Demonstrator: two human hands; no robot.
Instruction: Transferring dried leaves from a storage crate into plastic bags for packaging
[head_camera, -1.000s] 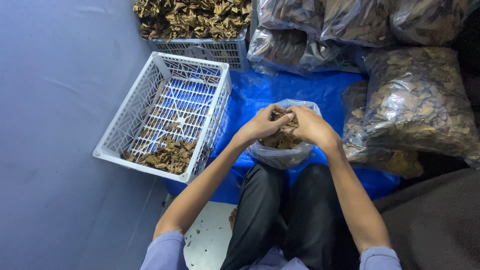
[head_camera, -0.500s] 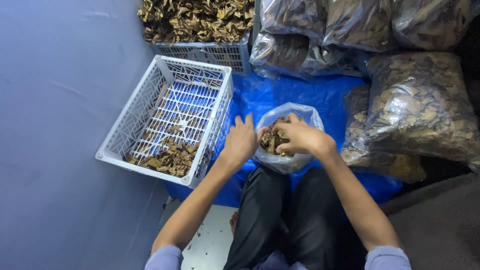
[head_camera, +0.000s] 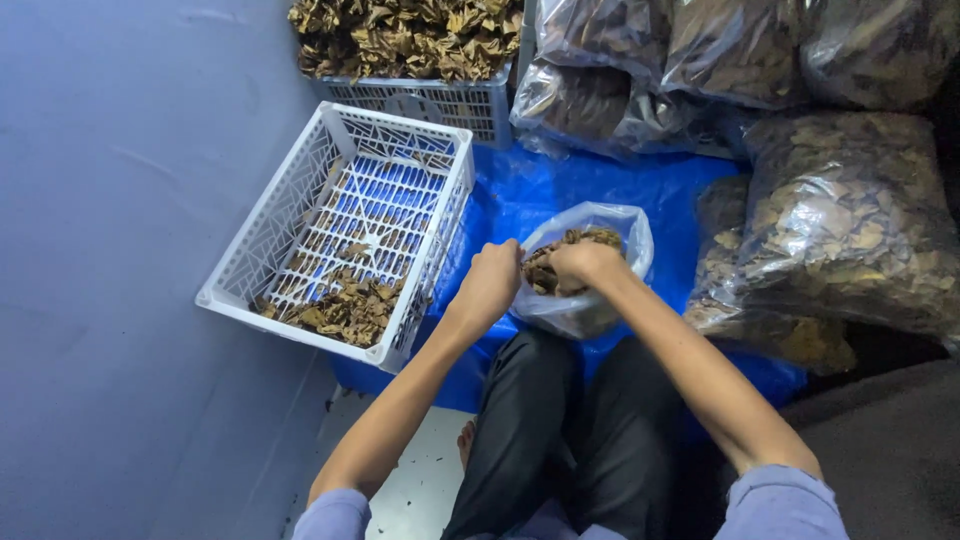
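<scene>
1. We take the blue tarp (head_camera: 560, 200) as our landmark: it lies spread on the floor ahead of our knees, and everything else sits on it or at its edge.
2. On the tarp's right side lie large clear sacks (head_camera: 850, 220) stuffed with dry brown leaves, and more are stacked along its far edge.
3. On its left side sits the white crate (head_camera: 300, 215), tilted, with a thin heap of dried leaves (head_camera: 345, 305) in its near corner; a second, grey crate (head_camera: 430, 100) heaped full stands at the tarp's far left corner.
4. At the tarp's near edge, just above our knees, stands the small clear bag (head_camera: 590, 300), mouth open and partly filled with leaves.
5. Our left hand (head_camera: 492, 280) is curled at the bag's left rim, seemingly pinching the plastic (we cannot tell whether it also holds leaves).
6. Our right hand (head_camera: 580, 262) is closed in the bag's mouth over a clump of leaves.
7. We judge the step as gathering a handful from the bag; the next move calls for a firm, gentle grip while the left hand steadies the rim.
</scene>
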